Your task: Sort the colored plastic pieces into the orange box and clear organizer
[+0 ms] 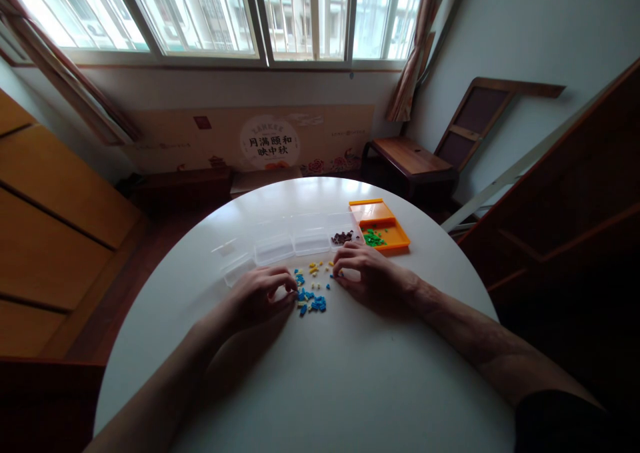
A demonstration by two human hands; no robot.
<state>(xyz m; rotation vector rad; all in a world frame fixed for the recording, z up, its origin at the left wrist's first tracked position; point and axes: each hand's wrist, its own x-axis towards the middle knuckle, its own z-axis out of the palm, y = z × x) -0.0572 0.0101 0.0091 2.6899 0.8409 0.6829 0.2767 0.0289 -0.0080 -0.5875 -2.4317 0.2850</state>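
Small blue pieces (319,303) lie in a loose pile on the white table, with yellow pieces (313,267) scattered just beyond them. My left hand (263,286) rests at the pile's left edge, thumb and fingers curled together near the blue pieces; whatever they pinch is too small to make out. On the other side, my right hand (363,266) has its fingertips closed by a small blue piece at the table top. Just past that hand, a clear box holds dark brown pieces (343,237), and green pieces (374,237) sit in an orange tray (400,245).
Clear plastic boxes (274,251) stand in a curved row along the far side of the round white table (330,386). A wooden chair (415,156) is by the wall at the back right. Wooden cabinet doors (55,219) are on the left.
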